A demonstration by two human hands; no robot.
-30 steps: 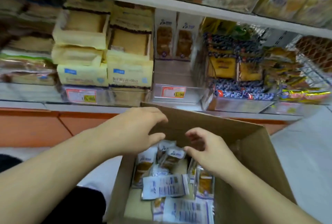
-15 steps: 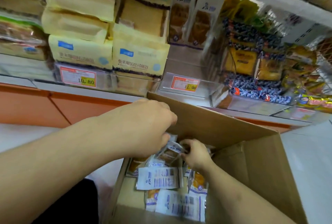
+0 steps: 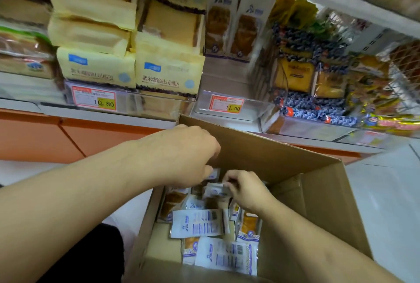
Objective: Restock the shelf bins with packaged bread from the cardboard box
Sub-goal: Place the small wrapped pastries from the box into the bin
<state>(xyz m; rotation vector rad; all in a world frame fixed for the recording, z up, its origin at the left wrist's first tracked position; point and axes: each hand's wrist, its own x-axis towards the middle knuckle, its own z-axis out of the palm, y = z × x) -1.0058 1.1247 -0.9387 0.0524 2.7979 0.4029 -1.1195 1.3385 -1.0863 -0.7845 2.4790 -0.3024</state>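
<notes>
cardboard box (image 3: 295, 169) holding roughly eight bread packets, both hands inside: right hand (image 3: 246, 189) pinching one bread packet (image 3: 216, 190), left hand (image 3: 184, 157) curled, grasp hidden; two matching packets (image 3: 231, 26) upright in clear shelf bin (image 3: 227, 101).

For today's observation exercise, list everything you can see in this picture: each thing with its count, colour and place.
cardboard box: one, brown, open, below the shelf
bread packets: several, white and blue, loose in the box
yellow bread packs: several, stacked on the shelf, left
white upright packets: two, in the middle bin
price tags: two, red and yellow, on the bin fronts
left hand: in the box
right hand: pinches a packet
</notes>
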